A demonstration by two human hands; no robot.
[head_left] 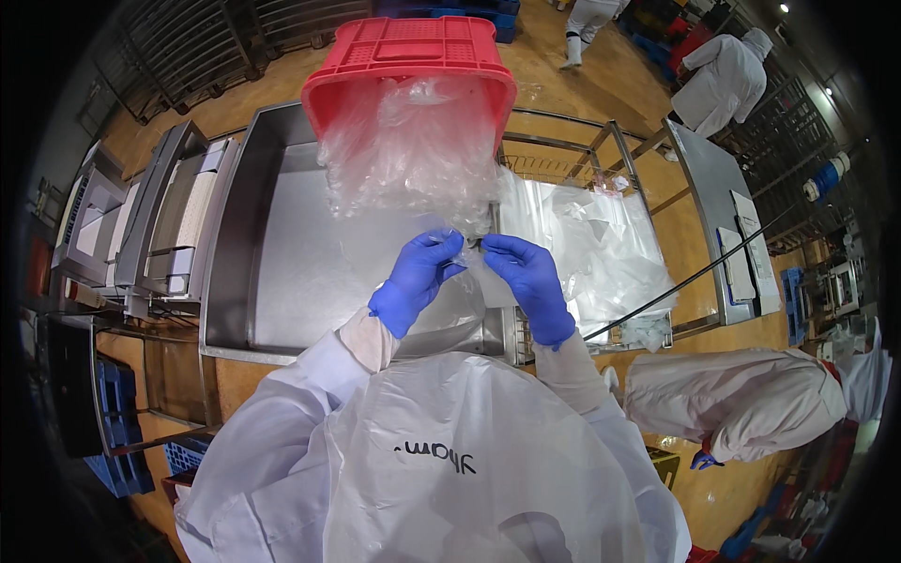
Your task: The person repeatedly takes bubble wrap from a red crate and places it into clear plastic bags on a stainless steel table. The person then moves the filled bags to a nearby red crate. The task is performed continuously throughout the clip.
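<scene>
Both my hands wear blue gloves and meet over the right part of a steel tray table [291,253]. My left hand [419,274] pinches the edge of a clear plastic bag [490,281]. Close beside it, my right hand [528,280] grips the same bag, fingers bent toward the left. The film hangs thin between and below the fingers, so its outline is hard to make out. Just beyond my hands, a heap of clear plastic bags [413,155] spills from a tipped red crate [408,47] onto the tray.
A stack of flat clear bags [601,244] lies to the right on a wire rack. Conveyor-like machines [174,216] stand at the left. A side table [718,206] holds clipboards [737,263]. A dark rod [690,277] slants across the right. Co-workers in white [732,403] are nearby.
</scene>
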